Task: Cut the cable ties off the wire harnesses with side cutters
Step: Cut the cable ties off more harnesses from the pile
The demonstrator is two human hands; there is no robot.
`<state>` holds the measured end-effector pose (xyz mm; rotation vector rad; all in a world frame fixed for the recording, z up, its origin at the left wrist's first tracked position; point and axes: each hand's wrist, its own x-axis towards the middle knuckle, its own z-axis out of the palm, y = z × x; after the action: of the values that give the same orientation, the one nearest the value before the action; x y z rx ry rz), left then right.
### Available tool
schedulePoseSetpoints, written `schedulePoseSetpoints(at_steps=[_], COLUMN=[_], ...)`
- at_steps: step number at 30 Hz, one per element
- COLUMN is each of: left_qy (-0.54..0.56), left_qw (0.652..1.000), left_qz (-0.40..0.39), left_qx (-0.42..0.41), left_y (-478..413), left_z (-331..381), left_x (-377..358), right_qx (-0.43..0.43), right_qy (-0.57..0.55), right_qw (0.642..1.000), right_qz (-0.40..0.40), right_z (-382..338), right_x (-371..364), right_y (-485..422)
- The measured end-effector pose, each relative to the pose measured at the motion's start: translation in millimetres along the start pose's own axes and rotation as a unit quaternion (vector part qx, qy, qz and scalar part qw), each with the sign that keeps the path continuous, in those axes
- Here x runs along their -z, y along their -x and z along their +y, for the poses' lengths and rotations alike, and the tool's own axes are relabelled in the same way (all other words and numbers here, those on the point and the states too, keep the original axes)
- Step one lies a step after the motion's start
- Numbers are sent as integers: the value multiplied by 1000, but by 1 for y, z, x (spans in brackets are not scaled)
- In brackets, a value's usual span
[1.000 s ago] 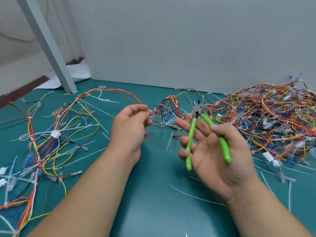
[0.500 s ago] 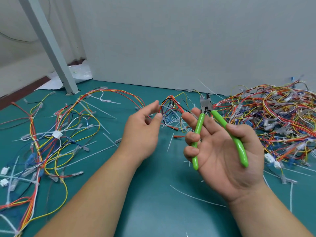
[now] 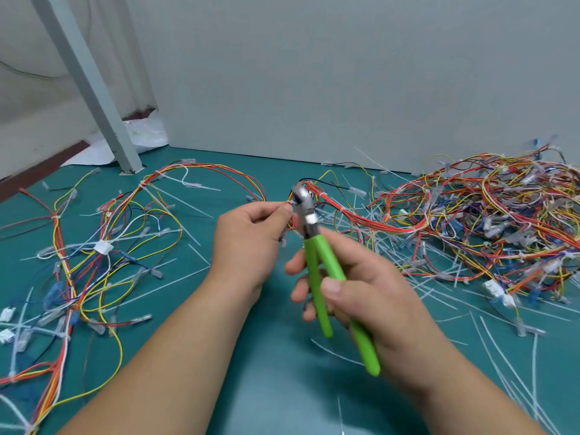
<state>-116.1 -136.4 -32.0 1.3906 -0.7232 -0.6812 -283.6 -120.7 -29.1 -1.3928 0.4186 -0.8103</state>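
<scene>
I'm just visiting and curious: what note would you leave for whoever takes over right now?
Left hand pinches a harness beside the cutters' head.
Right hand grips the green side cutters.
Done: cut ties lie scattered on the table; spread-out wires lie on the left.
Left to do: the tangled pile on the right, ties visible in it.

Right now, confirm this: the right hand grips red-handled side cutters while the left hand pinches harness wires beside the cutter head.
Wrong colour: the head view shows green handles, not red. The right hand grips green-handled side cutters while the left hand pinches harness wires beside the cutter head.
</scene>
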Motion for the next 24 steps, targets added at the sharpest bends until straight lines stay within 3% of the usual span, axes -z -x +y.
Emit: schedulePoseSetpoints(at_steps=[5,15,24], left_qy=[-4,12,19], left_qw=[1000,999,998], left_qz=[-7,-31,-65], left_qx=[-7,-19,1], left_y=[3,7,8], left_z=[2,3,5], left_x=[-2,-3,-3], right_qx=[-65,-108,-117], right_qy=[111,-42,-96], right_qw=[989,989,983], right_qz=[68,95,103], right_z=[3,-1,-3], right_x=[-5,-1,-2], right_y=[-4,-7,-8])
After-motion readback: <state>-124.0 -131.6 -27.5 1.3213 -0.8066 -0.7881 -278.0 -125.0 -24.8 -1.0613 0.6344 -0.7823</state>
